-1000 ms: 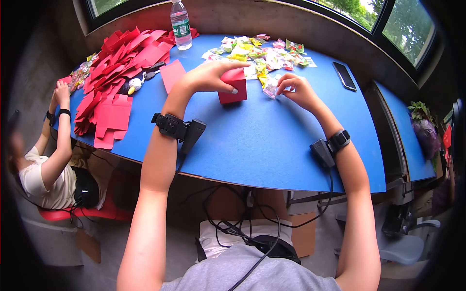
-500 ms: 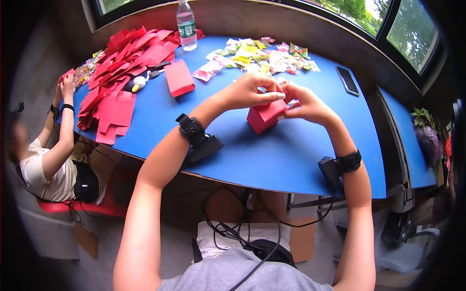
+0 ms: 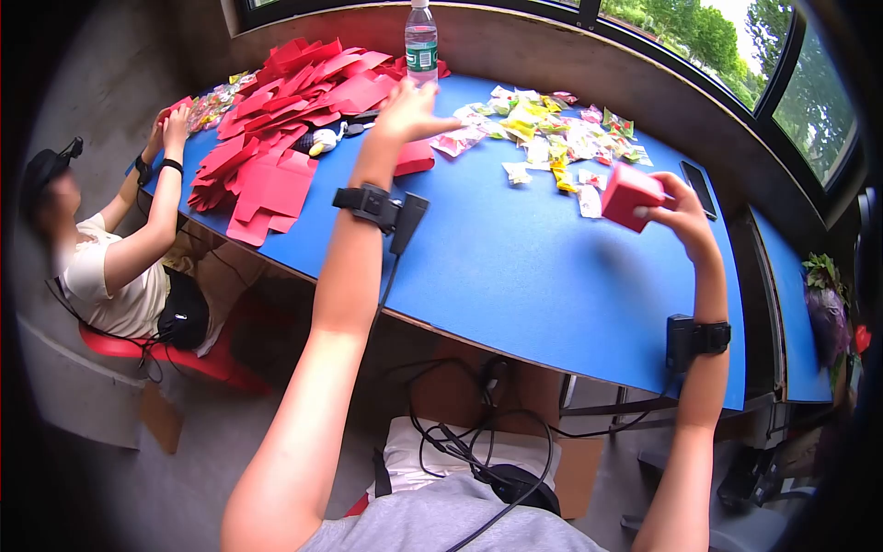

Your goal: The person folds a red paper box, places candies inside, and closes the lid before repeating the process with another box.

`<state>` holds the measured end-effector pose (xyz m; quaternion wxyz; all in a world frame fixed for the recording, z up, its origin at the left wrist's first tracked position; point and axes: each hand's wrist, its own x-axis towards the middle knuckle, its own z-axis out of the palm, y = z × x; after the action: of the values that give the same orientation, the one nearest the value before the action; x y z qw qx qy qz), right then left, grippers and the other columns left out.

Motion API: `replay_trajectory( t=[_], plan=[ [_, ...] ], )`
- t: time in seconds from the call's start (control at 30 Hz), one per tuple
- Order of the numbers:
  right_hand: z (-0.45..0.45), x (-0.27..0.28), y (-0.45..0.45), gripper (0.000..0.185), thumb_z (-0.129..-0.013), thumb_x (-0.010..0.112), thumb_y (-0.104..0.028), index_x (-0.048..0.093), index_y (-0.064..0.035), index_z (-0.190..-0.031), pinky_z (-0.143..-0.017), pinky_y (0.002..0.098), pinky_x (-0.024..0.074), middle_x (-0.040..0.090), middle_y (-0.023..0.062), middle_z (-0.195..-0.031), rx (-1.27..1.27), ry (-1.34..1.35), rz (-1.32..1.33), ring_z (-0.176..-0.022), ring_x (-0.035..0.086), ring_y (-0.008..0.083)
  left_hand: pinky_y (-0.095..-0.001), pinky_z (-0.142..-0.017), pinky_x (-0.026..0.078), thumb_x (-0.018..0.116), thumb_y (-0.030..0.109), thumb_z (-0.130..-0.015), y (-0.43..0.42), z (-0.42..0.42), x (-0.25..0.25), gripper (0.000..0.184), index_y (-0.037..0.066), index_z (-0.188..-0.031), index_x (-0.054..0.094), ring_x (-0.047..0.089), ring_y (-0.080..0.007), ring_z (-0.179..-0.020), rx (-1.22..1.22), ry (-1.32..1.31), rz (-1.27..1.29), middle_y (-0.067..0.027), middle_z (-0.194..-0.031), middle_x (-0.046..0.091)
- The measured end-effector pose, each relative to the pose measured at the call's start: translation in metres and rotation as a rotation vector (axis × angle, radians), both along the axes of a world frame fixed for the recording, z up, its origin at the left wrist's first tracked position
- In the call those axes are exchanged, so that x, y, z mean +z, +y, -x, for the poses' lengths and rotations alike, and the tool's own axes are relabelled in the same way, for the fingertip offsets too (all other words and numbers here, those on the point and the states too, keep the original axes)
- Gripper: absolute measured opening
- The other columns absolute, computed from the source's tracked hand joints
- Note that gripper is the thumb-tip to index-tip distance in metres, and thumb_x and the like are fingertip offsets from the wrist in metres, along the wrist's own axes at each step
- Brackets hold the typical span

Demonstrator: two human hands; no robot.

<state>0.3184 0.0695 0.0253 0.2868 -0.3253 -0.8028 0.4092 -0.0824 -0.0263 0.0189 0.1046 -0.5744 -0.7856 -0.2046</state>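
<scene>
Daylight from the windows (image 3: 708, 41) brightens the blue table (image 3: 515, 267), with a pale sheen and a soft shadow on its top, while the floor (image 3: 207, 432) is dim, the wide view bends straight edges and its corners go black.

Behind the grip of the left hand (image 3: 405, 118), a black wrist strap (image 3: 370, 203) carries a dark, blocky module (image 3: 410, 223) with a thin black cable (image 3: 386, 283). Behind the grip of the right hand (image 3: 679, 213) sits another black band (image 3: 713, 338) with a boxy black unit (image 3: 679, 343). Farther back from both grips come a plain grey top (image 3: 423, 529), white shorts (image 3: 412, 453), a black waist pouch (image 3: 526, 492) and looped black cords (image 3: 452, 440)
</scene>
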Motion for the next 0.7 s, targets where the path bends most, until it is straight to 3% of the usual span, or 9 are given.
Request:
replay_trajectory(
  t=[0.1,0.17,0.2,0.23,0.3,0.37,0.43,0.57,0.7],
  plan=[
    [-0.036,-0.025,0.034,0.050,-0.063,0.079,-0.017,0.053,-0.0030,-0.103,-0.085,0.0309,0.0457,0.060,0.0093,-0.098,-0.335,-0.061,-0.100,-0.092,0.058,0.0174,-0.0418,-0.108,0.026,0.080,0.055,-0.053,-0.003,0.064,-0.018,0.116,0.013,-0.143,0.020,0.022,-0.0373,-0.134,-0.213,-0.117,0.574,-0.0260,-0.143,0.023],
    [-0.045,-0.037,0.041,0.053,-0.064,0.078,-0.017,0.052,-0.0030,-0.107,-0.084,0.0326,0.0456,0.059,0.0101,-0.099,-0.435,-0.116,-0.028,-0.094,0.057,0.0183,-0.0409,-0.110,0.020,0.083,0.051,-0.049,-0.016,0.050,-0.004,0.122,0.015,-0.144,0.015,0.016,-0.0366,-0.136,-0.093,-0.120,0.658,-0.0270,-0.146,0.012],
    [-0.046,-0.038,0.039,0.053,-0.064,0.078,-0.017,0.052,-0.0030,-0.107,-0.084,0.0326,0.0456,0.059,0.0101,-0.099,-0.449,-0.110,-0.025,-0.094,0.057,0.0183,-0.0403,-0.109,0.023,0.083,0.044,-0.049,-0.018,0.039,0.005,0.121,0.019,-0.145,0.014,0.016,-0.0362,-0.137,-0.016,-0.116,0.755,-0.0272,-0.147,0.010],
    [-0.045,-0.038,0.039,0.054,-0.064,0.078,-0.018,0.052,-0.0032,-0.109,-0.084,0.0334,0.0457,0.059,0.0102,-0.098,-0.461,-0.119,-0.146,-0.094,0.057,0.0188,-0.0407,-0.101,0.036,0.080,0.033,-0.053,-0.016,0.031,0.003,0.107,0.023,-0.143,0.022,0.037,-0.0349,-0.127,0.051,-0.088,0.793,-0.0253,-0.140,0.031],
    [-0.039,-0.033,0.034,0.056,-0.065,0.078,-0.019,0.051,-0.0034,-0.112,-0.083,0.0341,0.0458,0.059,0.0103,-0.097,-0.480,-0.134,-0.265,-0.094,0.057,0.0194,-0.0385,-0.087,0.046,0.073,0.024,-0.057,-0.010,0.033,-0.001,0.088,0.022,-0.135,0.035,0.056,-0.0308,-0.104,-0.005,-0.247,0.738,-0.0189,-0.120,0.053],
    [-0.027,-0.018,0.021,0.057,-0.068,0.076,-0.019,0.050,-0.0056,-0.117,-0.081,0.0335,0.0465,0.059,0.0108,-0.101,-0.507,0.015,-0.761,-0.093,0.057,0.0196,-0.0357,-0.077,0.048,0.069,0.020,-0.059,-0.006,0.050,-0.010,0.070,0.017,-0.125,0.047,0.060,-0.0264,-0.089,-0.103,-0.299,0.543,-0.0130,-0.100,0.061],
    [-0.012,-0.002,0.000,0.057,-0.070,0.075,-0.019,0.049,-0.0068,-0.119,-0.081,0.0326,0.0468,0.058,0.0110,-0.103,-0.394,0.063,-0.643,-0.092,0.057,0.0197,-0.0326,-0.062,0.052,0.061,0.015,-0.066,-0.010,0.044,-0.004,0.054,0.012,-0.119,0.053,0.063,-0.0203,-0.077,-0.132,-0.246,0.390,-0.0125,-0.094,0.063],
    [0.022,-0.005,-0.029,0.078,-0.066,0.078,-0.023,0.038,-0.0098,-0.132,-0.088,0.0365,0.0456,0.050,0.0150,-0.120,-0.090,0.061,-0.606,-0.109,0.053,0.0230,-0.0339,-0.062,0.056,0.049,0.010,-0.078,-0.034,0.017,0.035,0.038,0.003,-0.116,0.052,0.062,-0.0201,-0.087,-0.417,-0.848,-0.115,-0.0104,-0.100,0.061],
    [0.038,-0.005,-0.039,0.107,-0.058,0.085,-0.035,0.022,-0.0118,-0.142,-0.101,0.0458,0.0351,0.033,0.0183,-0.138,0.090,0.116,-0.611,-0.128,0.035,0.0294,-0.0337,-0.073,0.056,0.055,0.021,-0.085,-0.022,-0.087,0.041,0.053,0.002,-0.131,0.037,0.058,-0.0198,-0.101,-0.871,-1.100,0.085,-0.0109,-0.115,0.054]
  ],
)
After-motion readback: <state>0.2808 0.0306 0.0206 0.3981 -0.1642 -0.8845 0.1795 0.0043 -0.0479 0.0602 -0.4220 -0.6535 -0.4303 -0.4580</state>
